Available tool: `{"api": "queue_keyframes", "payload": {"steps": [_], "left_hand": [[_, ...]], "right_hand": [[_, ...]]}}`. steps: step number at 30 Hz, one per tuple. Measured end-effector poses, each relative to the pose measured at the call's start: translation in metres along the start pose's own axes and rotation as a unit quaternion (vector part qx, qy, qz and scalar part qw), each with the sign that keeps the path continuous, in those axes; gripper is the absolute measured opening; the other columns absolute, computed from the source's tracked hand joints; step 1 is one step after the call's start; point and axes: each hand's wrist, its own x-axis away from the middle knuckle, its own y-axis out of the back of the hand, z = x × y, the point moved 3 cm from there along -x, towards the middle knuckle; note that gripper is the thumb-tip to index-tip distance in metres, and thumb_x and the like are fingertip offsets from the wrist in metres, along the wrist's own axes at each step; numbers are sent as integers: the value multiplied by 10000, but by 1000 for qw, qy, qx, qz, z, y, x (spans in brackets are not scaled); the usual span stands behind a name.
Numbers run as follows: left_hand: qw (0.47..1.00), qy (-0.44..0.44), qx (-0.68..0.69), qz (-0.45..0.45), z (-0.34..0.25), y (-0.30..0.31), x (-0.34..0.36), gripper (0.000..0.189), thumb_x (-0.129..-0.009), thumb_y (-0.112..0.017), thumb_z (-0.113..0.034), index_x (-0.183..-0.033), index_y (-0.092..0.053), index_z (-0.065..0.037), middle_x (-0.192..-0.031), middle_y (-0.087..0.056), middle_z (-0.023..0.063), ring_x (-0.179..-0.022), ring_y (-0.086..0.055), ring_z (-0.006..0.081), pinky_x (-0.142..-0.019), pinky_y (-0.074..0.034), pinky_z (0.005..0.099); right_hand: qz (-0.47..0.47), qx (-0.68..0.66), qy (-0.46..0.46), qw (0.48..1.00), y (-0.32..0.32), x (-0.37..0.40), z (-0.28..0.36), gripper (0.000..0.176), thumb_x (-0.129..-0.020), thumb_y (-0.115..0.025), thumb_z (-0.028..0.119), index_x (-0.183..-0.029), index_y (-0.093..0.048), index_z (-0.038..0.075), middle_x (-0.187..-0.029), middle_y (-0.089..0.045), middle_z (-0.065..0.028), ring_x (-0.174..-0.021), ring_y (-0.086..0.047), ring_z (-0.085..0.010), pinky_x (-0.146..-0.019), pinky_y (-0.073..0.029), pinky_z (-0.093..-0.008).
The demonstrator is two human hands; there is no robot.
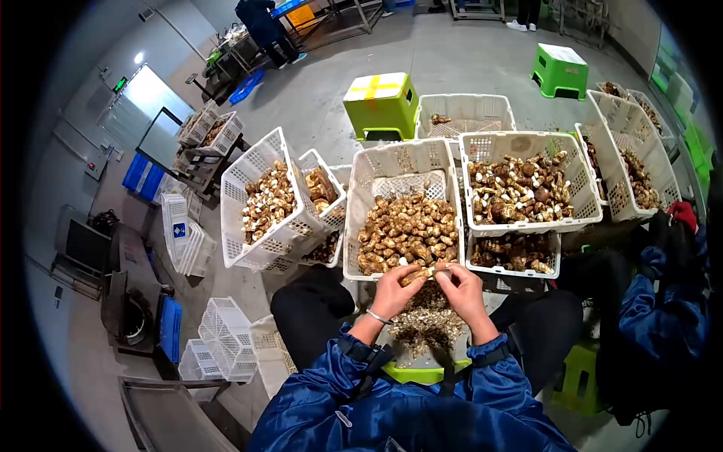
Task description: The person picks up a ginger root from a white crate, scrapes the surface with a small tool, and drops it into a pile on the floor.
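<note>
Brown stubby mushroom (416,276) sits between a seated person's two hands, just in front of the nearest crate's rim. On the grey concrete floor (452,60) around them stand white perforated plastic crates (392,169), most heaped with brown mushrooms. A lime-green plastic stool (382,105) stands beyond them. A pile of pale trimmings (425,320) lies below the hands, between the knees. The left hand (393,290) has its fingers clamped on the mushroom. The right hand (465,290) curls at its other end, though whether those fingers grip it cannot be told.
</note>
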Motion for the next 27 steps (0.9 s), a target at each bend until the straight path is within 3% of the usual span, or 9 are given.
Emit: {"api": "queue_keyframes", "payload": {"steps": [3,6,7,11,16,20,23,24,27], "left_hand": [[997,33,74,9,6,-3,1,378,-892,-734,-181,-1177,-667,58,-1040,-696,87,-931,-630,146,-859,-495,280],[994,36,106,10,12,-5,1,344,-924,-702,-139,-1198,-653,63,-1106,-676,85,-908,-638,125,-816,-514,256],[991,48,122,14,13,-6,1,344,-930,-696,-137,-1205,-647,64,-1121,-669,88,-900,-642,122,-802,-524,256],[945,142,292,28,7,-12,5,377,-988,-625,-165,-1285,-578,63,-1110,-664,93,-890,-673,145,-748,-566,260],[930,171,326,2,16,-15,4,366,-1002,-603,-173,-1280,-577,64,-1114,-660,99,-888,-673,143,-773,-560,261],[998,-22,51,-2,10,-8,5,411,-895,-721,-138,-1224,-613,83,-1136,-627,91,-983,-626,151,-870,-503,267],[1000,-27,4,-4,0,-5,6,451,-857,-755,-129,-1230,-608,78,-1140,-613,97,-1036,-593,143,-867,-492,263],[999,-32,-19,-3,-4,-4,7,450,-859,-754,-126,-1233,-607,77,-1140,-612,99,-1039,-590,139,-863,-493,262],[999,13,40,-15,1,-4,9,407,-868,-748,-140,-1206,-635,55,-1139,-645,78,-983,-600,125,-865,-492,273]], "right_hand": [[30,-70,-112,991,3,-6,-20,243,-929,-674,180,-1026,-673,-42,-1007,-675,-59,-857,-605,-91,-735,-496,-263],[8,-47,14,999,-3,2,11,220,-935,-662,173,-996,-672,-38,-1034,-676,-56,-831,-604,-86,-707,-491,-269],[18,30,84,996,-5,0,7,215,-941,-647,162,-1018,-673,-37,-1086,-675,-64,-839,-615,-91,-717,-501,-268],[0,-156,-64,986,-2,-4,-10,205,-962,-620,131,-1098,-688,-6,-966,-704,-41,-836,-616,-76,-720,-492,-235],[29,-72,-49,996,-1,-3,-4,181,-933,-650,127,-1036,-681,-18,-1010,-683,-41,-831,-589,-82,-738,-463,-235],[43,-34,-4,998,-4,-1,3,190,-909,-662,118,-1016,-671,-39,-1088,-664,-68,-818,-584,-88,-714,-466,-246],[19,-14,-9,1000,-4,-2,1,193,-925,-650,116,-1064,-688,-13,-994,-687,-57,-804,-580,-77,-679,-472,-257],[43,-62,-83,994,-1,-2,-4,197,-946,-628,115,-1099,-699,14,-942,-704,-40,-808,-587,-75,-710,-480,-255],[26,-132,-61,989,-1,-5,-14,214,-956,-616,127,-1103,-694,-6,-979,-710,-33,-870,-616,-89,-792,-489,-257]]}}
